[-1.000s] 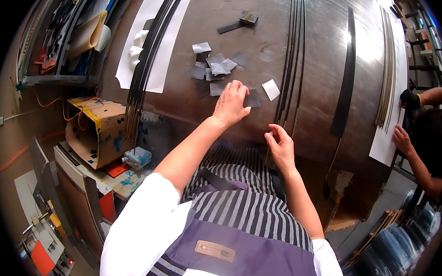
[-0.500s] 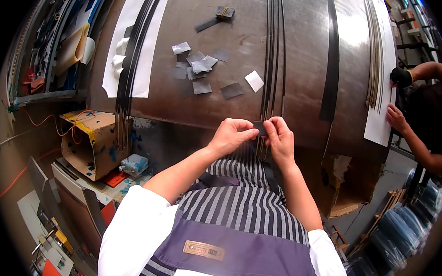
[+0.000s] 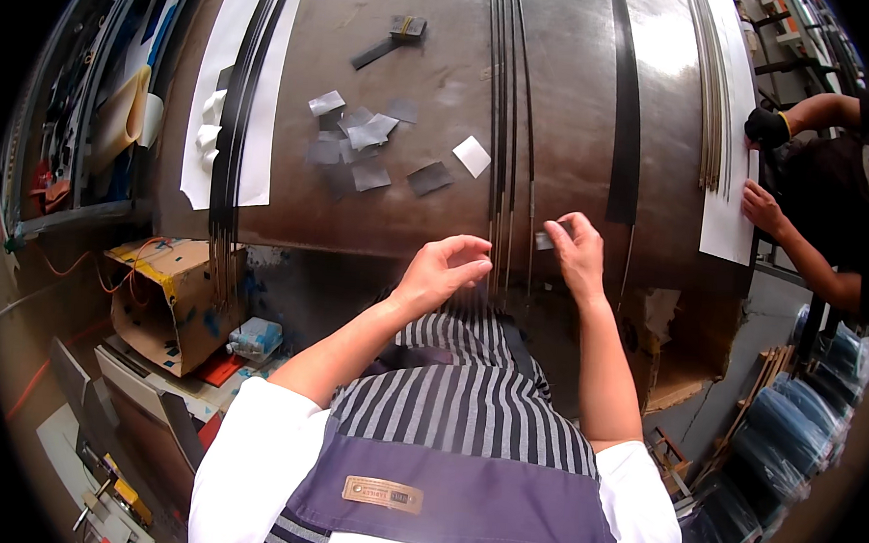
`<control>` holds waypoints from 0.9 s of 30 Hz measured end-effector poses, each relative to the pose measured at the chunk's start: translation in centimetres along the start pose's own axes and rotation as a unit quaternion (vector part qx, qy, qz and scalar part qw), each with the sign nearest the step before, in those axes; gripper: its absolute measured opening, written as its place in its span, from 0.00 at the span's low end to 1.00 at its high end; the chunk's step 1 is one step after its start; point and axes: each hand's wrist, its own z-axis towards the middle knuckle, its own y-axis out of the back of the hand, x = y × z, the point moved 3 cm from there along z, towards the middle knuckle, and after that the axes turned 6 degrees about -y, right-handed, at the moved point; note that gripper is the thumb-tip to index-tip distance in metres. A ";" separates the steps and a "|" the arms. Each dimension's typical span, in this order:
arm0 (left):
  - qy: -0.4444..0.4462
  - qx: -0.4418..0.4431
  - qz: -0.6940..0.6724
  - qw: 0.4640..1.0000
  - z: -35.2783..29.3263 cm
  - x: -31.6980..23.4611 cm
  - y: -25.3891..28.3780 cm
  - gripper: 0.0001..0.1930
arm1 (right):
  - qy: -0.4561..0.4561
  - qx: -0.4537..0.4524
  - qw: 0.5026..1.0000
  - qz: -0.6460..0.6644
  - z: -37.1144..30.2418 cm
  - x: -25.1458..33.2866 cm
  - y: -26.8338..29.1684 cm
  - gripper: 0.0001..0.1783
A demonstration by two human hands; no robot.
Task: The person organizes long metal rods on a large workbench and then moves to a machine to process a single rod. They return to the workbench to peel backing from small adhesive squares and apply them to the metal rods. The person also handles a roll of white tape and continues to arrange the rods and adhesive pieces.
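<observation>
My right hand (image 3: 580,257) pinches a small grey sheet piece (image 3: 543,241) between thumb and fingers, just over the table's near edge. To its left, my left hand (image 3: 441,273) has thumb and fingers apart, with nothing visible between them. Between the hands, several long thin dark rods (image 3: 505,108) run across the table, their bare metal ends reaching past the near edge. Farther off lies a loose scatter of grey rectangular pieces (image 3: 370,175), some overlapping. A whiter piece (image 3: 472,156) rests beside the rods.
The brown metal table (image 3: 407,226) also bears a banded grey stack (image 3: 408,26), a black strip (image 3: 627,114) and dark rods on white paper (image 3: 264,154). At right, a co-worker's hands (image 3: 764,205) touch another white sheet. Cardboard boxes (image 3: 172,307) stand below the table.
My hands have parted from the dark piece they both held. The right moved right with a grey piece; the left hand's fingers opened. The whole view shifted slightly.
</observation>
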 end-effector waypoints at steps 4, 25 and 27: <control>0.003 0.078 -0.237 0.968 -0.2 -2.9 -0.8 0.13 | -0.180 0.229 0.831 0.474 -4.9 8.3 -2.7 0.19; -0.225 -0.284 0.261 0.895 2.9 -6.3 12.3 0.13 | -0.165 0.205 0.904 0.336 -5.4 6.2 -6.0 0.27; -0.254 -0.428 0.469 0.729 2.6 -5.6 14.2 0.21 | -0.171 0.200 0.908 0.327 -5.5 5.7 -6.0 0.25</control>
